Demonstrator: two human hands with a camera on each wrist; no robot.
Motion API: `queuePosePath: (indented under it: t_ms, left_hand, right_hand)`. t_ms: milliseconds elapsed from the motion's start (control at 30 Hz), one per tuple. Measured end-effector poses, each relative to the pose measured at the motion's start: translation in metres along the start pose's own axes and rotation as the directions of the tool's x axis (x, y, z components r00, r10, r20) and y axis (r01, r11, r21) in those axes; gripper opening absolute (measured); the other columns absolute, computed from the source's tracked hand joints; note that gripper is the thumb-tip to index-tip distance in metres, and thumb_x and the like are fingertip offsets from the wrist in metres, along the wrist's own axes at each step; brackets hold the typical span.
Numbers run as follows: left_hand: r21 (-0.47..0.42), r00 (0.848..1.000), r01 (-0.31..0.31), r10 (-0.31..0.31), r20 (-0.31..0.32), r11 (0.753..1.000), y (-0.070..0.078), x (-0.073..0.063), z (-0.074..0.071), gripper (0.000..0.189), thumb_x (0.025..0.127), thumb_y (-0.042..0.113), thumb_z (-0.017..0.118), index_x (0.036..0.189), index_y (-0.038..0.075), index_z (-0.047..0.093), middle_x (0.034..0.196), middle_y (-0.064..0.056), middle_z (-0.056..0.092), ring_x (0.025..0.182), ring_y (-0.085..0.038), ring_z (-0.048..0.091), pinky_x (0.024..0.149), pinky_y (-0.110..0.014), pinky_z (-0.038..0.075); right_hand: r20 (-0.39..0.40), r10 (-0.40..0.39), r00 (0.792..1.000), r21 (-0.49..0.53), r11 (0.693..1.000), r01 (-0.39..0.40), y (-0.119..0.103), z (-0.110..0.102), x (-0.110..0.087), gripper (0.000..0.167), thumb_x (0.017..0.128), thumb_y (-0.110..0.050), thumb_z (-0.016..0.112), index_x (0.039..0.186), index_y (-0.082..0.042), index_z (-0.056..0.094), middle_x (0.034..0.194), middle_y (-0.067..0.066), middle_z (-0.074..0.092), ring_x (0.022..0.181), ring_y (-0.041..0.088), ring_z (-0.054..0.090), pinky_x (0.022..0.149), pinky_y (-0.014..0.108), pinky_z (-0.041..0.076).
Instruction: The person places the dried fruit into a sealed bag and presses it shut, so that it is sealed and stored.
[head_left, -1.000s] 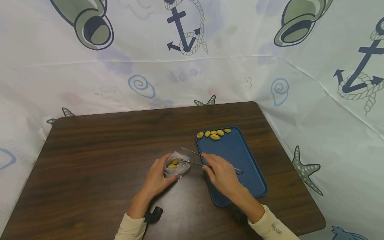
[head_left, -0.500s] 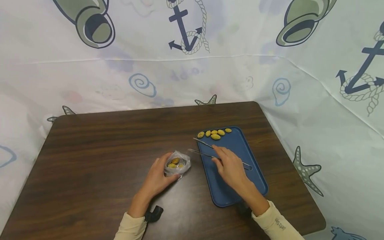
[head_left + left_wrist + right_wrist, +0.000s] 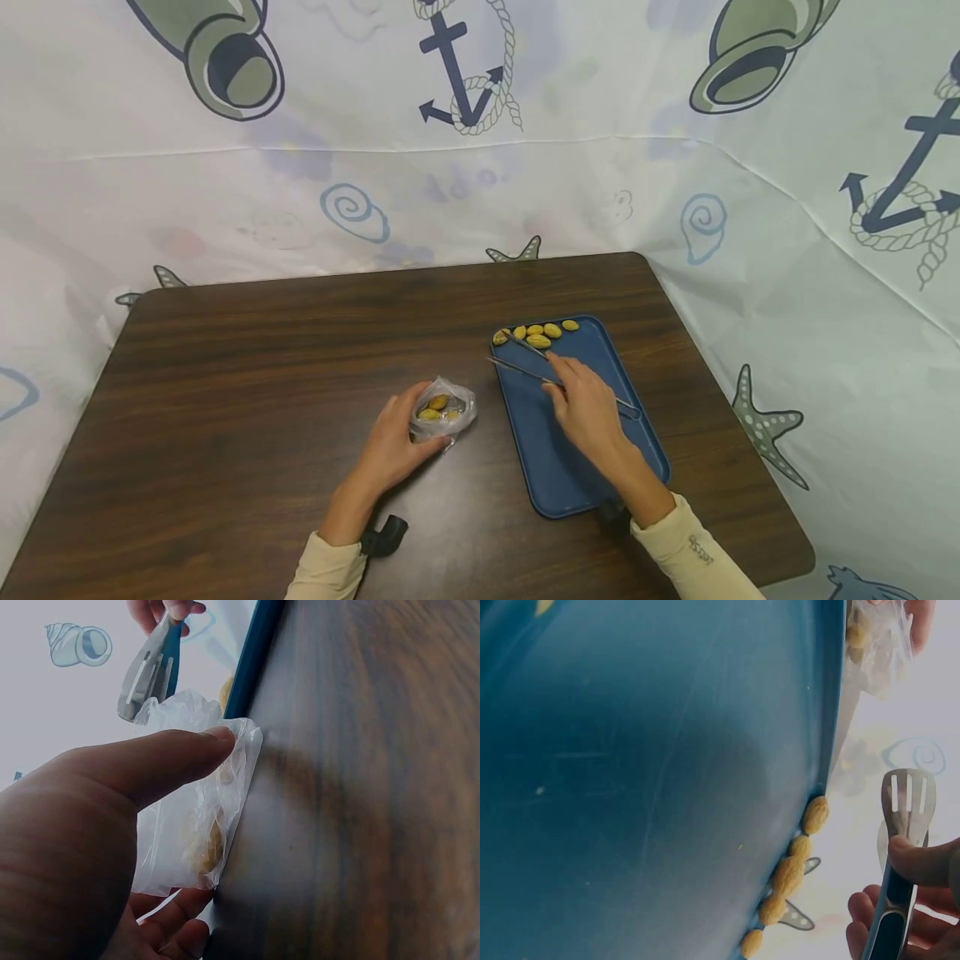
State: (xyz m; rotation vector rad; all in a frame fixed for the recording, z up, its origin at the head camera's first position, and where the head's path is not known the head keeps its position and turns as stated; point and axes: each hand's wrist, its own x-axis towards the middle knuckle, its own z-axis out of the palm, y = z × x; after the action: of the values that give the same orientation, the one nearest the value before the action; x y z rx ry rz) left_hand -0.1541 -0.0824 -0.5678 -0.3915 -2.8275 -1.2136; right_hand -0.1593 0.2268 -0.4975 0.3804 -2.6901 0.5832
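In the head view my left hand [image 3: 393,442] holds a clear plastic bag [image 3: 444,386] upright on the table, thumb on one side and fingers on the other. Inside its open mouth lie a few wrinkled yellow-brown oval pieces [image 3: 438,402]. My right hand [image 3: 592,408] grips slotted metal tongs [image 3: 906,821] over the blue tray [image 3: 555,475]. The tongs' arms stand apart, and nothing shows between their tips. One tip overlaps the leftmost piece in the row of oval pieces [image 3: 537,341] along the tray's far edge. In the left wrist view, my thumb [image 3: 172,757] presses the bag.
The brown wooden table [image 3: 262,375] reaches back to a white curtain [image 3: 585,192] printed with anchors, shells and starfish. Left of the tray stands the bag, a short gap from its rim. Small crumbs dot the tray's surface in the right wrist view.
My right hand has carried the tongs from the bag's mouth to the right and farther back, over the tray. The left hand and bag have stayed put.
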Motion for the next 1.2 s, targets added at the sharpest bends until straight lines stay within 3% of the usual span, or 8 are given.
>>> queuePosePath:
  t_ms: [600, 933, 1200]
  left_hand:
    - [0.000, 1.000, -0.016, 0.016, -0.015, 1.000, 0.002, 0.000, 0.001, 0.089, 0.075, 0.032, 0.092, 0.151, 0.022, 0.047, 0.131, -0.010, 0.065, 0.112, -0.027, 0.058, 0.092, -0.049, 0.047]
    - [0.002, 1.000, -0.017, 0.017, -0.015, 1.000, 0.002, 0.000, 0.000, 0.089, 0.075, 0.032, 0.092, 0.151, 0.023, 0.047, 0.132, -0.009, 0.064, 0.114, -0.027, 0.058, 0.093, -0.051, 0.047]
    - [0.004, 1.000, -0.024, 0.024, -0.017, 1.000, 0.001, -0.001, 0.002, 0.088, 0.076, 0.032, 0.092, 0.151, 0.023, 0.046, 0.132, -0.009, 0.064, 0.114, -0.027, 0.058, 0.093, -0.051, 0.047]
  right_hand:
    - [-0.011, 0.146, 0.989, -0.060, 0.987, -0.146, 0.022, 0.003, 0.000, 0.045, 0.092, -0.012, 0.077, 0.136, -0.005, 0.066, 0.121, 0.017, 0.073, 0.100, 0.037, 0.073, 0.079, 0.051, 0.058]
    - [0.032, 0.231, 0.973, -0.108, 0.968, -0.226, 0.031, -0.001, 0.004, 0.046, 0.094, -0.014, 0.075, 0.137, -0.004, 0.064, 0.127, 0.019, 0.071, 0.103, 0.041, 0.072, 0.080, 0.057, 0.057]
    - [0.049, 0.241, 0.969, -0.126, 0.964, -0.233, 0.035, 0.000, 0.004, 0.041, 0.094, -0.017, 0.075, 0.133, -0.004, 0.067, 0.118, 0.019, 0.074, 0.089, 0.042, 0.073, 0.071, 0.057, 0.057]
